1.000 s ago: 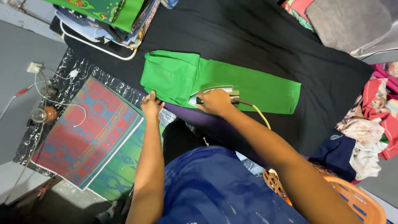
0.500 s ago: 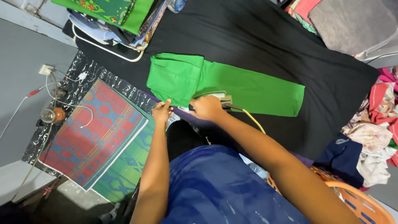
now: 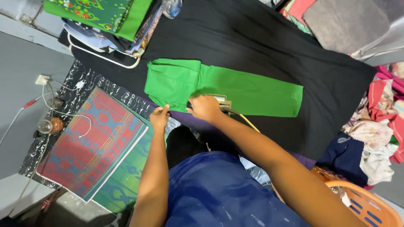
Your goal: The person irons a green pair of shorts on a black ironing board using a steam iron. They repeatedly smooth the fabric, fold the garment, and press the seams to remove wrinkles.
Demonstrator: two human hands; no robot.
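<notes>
A pair of bright green trousers lies flat and folded lengthwise on a black cloth-covered ironing surface. My right hand grips the handle of a clothes iron that rests on the near edge of the trousers, a yellow cord trailing from it. My left hand pinches the near corner of the trousers' waist end, holding the fabric down beside the iron.
A stack of folded clothes lies at the far left. A red and blue patterned mat lies on the floor with a wall socket and cables. Piled laundry and an orange plastic chair sit at the right.
The view has shifted slightly. My right hand has kept the iron on the near edge of the trousers, and my left hand has stayed at the waist corner.
</notes>
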